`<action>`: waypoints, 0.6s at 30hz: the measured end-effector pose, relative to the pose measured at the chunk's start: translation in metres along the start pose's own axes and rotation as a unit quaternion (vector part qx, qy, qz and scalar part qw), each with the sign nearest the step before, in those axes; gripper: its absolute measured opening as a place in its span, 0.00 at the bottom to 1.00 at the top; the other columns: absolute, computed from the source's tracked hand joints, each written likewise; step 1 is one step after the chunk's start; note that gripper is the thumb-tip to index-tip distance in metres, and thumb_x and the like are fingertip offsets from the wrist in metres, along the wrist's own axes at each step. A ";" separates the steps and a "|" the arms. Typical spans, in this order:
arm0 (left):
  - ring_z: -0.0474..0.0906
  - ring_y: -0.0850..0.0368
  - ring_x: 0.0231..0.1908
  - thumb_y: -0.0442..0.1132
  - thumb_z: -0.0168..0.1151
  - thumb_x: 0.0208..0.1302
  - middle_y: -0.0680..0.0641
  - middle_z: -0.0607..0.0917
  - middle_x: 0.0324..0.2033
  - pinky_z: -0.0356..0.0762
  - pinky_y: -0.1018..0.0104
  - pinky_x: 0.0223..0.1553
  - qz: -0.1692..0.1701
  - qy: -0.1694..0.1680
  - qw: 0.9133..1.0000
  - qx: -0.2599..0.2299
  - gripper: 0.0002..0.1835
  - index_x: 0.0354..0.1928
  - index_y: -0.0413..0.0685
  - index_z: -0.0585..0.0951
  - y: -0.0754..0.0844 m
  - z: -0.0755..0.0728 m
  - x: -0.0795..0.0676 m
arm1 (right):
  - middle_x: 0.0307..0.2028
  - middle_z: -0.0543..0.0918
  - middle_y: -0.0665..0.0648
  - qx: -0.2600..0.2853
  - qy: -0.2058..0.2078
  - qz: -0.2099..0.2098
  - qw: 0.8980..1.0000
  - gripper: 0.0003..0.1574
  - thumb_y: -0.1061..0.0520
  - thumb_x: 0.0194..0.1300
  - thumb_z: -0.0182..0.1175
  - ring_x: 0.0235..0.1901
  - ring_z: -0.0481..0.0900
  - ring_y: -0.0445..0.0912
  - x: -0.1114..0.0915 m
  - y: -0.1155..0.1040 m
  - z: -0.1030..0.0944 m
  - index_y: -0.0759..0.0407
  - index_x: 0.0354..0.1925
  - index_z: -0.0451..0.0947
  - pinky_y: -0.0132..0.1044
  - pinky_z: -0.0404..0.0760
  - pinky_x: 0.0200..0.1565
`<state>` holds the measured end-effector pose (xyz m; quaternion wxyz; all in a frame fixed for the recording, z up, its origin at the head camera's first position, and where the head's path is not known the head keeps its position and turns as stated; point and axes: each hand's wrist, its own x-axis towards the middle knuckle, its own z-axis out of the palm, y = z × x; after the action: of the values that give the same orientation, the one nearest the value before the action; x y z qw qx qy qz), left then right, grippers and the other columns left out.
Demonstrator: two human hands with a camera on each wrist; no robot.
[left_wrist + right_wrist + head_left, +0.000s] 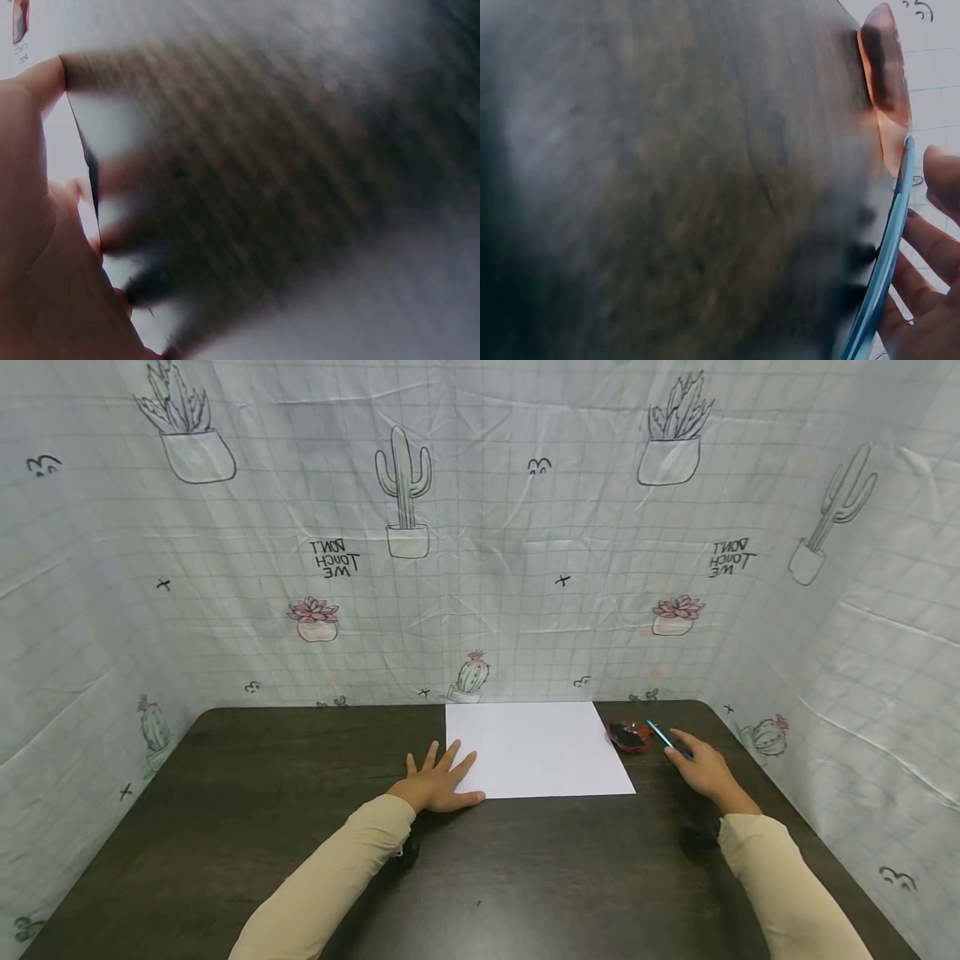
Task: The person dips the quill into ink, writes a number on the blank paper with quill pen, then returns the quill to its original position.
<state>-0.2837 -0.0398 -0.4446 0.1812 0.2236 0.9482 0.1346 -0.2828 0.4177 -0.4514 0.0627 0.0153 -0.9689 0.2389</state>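
Note:
A white sheet of paper (536, 747) lies flat at the table's far edge. My left hand (438, 781) rests with fingers spread on its near left corner; in the left wrist view, the left hand (37, 225) shows beside the paper edge. At the right, my right hand (705, 768) is over a slim blue, pen-shaped stick (660, 732). In the right wrist view, its fingers (922, 240) lie close along the blue stick (885, 262), with the thumb apart from it. A reddish translucent item with a dark middle (628, 737) lies between the paper and the stick; its kind is unclear.
The dark wooden table (225, 827) has a white cloth (480, 527) with cactus drawings hanging behind it and at both sides. A small dark object (700, 835) shows by the right wrist. Both wrist views are largely blurred tabletop.

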 end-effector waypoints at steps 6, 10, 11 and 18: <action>0.29 0.38 0.73 0.69 0.44 0.66 0.48 0.39 0.76 0.28 0.28 0.63 0.000 0.001 1.000 0.003 0.42 0.76 0.64 0.47 0.000 0.000 0.001 | 0.46 0.77 0.78 -0.011 0.033 0.013 0.999 0.24 0.60 0.69 0.53 0.39 0.75 0.64 0.008 0.001 0.004 0.76 0.57 0.69 0.59 0.71 0.41; 0.29 0.39 0.73 0.70 0.44 0.66 0.49 0.39 0.76 0.28 0.28 0.63 -0.002 0.002 1.000 0.002 0.42 0.76 0.65 0.47 0.000 0.000 0.003 | 0.37 0.81 0.73 -0.017 0.064 0.006 0.998 0.19 0.63 0.66 0.56 0.33 0.76 0.60 0.011 0.000 0.006 0.75 0.52 0.75 0.56 0.71 0.37; 0.29 0.39 0.73 0.70 0.44 0.65 0.49 0.38 0.76 0.28 0.28 0.63 -0.003 0.002 1.000 0.002 0.42 0.76 0.66 0.47 0.000 0.000 0.003 | 0.36 0.81 0.72 -0.018 0.068 0.006 0.998 0.19 0.63 0.65 0.56 0.32 0.76 0.59 0.012 0.000 0.006 0.75 0.51 0.76 0.55 0.72 0.36; 0.29 0.40 0.73 0.70 0.43 0.65 0.50 0.38 0.76 0.28 0.29 0.64 -0.008 -0.002 1.000 0.005 0.42 0.76 0.66 0.47 0.000 0.000 0.003 | 0.35 0.82 0.70 -0.016 0.069 0.020 0.997 0.18 0.62 0.64 0.59 0.35 0.78 0.61 0.018 -0.001 0.012 0.75 0.49 0.77 0.55 0.72 0.36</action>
<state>-0.2864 -0.0387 -0.4452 0.1833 0.2177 0.9501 0.1278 -0.3016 0.4111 -0.4594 0.1247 -0.0211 -0.9661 0.2253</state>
